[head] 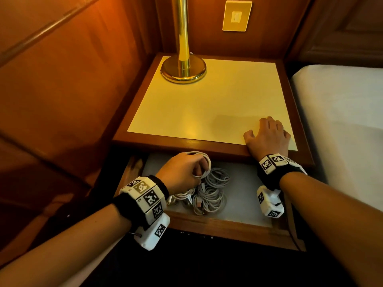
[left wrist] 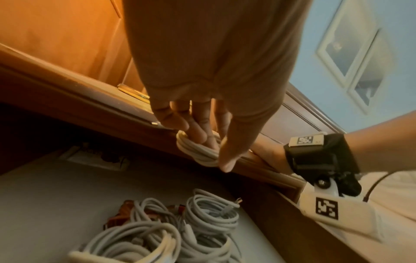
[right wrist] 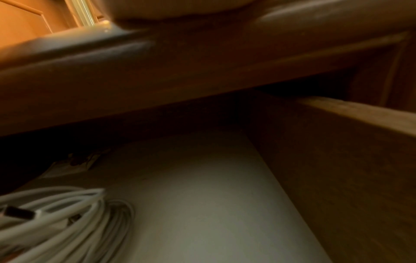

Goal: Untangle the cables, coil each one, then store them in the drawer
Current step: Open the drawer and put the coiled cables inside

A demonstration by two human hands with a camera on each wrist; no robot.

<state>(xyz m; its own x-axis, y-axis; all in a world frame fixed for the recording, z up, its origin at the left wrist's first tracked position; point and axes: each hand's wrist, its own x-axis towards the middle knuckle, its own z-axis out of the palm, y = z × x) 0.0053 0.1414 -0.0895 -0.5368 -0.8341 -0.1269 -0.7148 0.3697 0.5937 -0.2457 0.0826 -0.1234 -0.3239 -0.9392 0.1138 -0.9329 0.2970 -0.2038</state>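
My left hand (head: 184, 169) hovers over the open drawer (head: 228, 226) and grips a coiled white cable (head: 204, 160), its fingers curled round the loops (left wrist: 198, 151). Below it several coiled white cables (head: 209, 191) lie in the drawer's left half on the pale liner (left wrist: 202, 226). A loose plug end (left wrist: 236, 202) sticks out of one coil. My right hand (head: 267, 134) rests flat on the front right corner of the nightstand top (head: 207, 104), fingers spread and holding nothing. In the right wrist view only the drawer's inside and a blurred coil (right wrist: 67, 222) show.
A brass lamp base (head: 183, 68) stands at the back left of the nightstand. A wall switch plate (head: 236, 15) is above it. Wood panelling (head: 62, 90) closes the left side and a white bed (head: 342, 125) lies to the right. The drawer's right half (head: 246, 195) is bare liner.
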